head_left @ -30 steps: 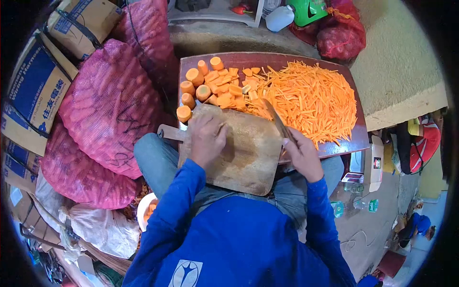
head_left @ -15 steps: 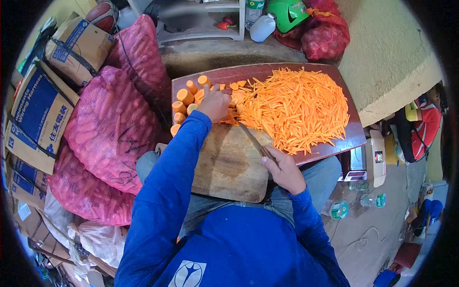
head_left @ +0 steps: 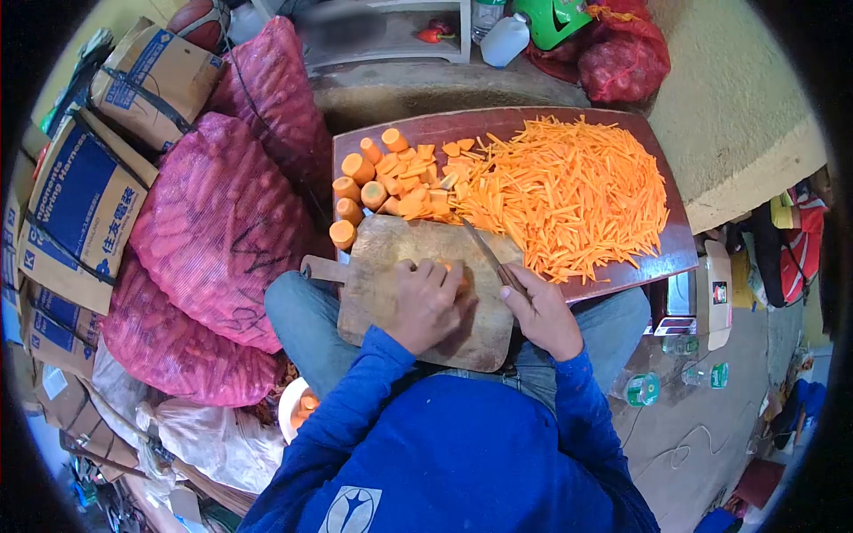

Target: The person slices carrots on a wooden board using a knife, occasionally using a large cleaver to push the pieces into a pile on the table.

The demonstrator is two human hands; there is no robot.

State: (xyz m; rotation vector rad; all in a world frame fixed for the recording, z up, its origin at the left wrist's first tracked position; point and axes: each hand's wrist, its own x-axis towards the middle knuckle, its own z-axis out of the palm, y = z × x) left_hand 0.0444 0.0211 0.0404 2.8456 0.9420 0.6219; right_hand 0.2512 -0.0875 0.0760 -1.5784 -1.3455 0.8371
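My left hand (head_left: pixel 428 304) rests over the wooden cutting board (head_left: pixel 382 258), fingers curled round a piece of carrot (head_left: pixel 462 282), of which only a bit of orange shows. My right hand (head_left: pixel 540 311) grips a knife (head_left: pixel 484 249) by its handle, the blade pointing up and left across the board's upper right edge. Beyond the board, on the dark red table (head_left: pixel 426 126), lie carrot chunks (head_left: pixel 358 168) and slices at the left, and a large heap of thin carrot sticks (head_left: pixel 577 200) at the right.
Pink mesh sacks (head_left: pixel 213 222) and cardboard boxes (head_left: pixel 84 209) are stacked at the left. A white container (head_left: pixel 289 409) with carrot pieces stands beside my left sleeve. Plastic bottles (head_left: pixel 641 389) lie on the floor at the right.
My left hand has moved from the carrot chunks back down to the board, with a carrot piece now under its fingers. My right hand still holds the knife near the board's right side.
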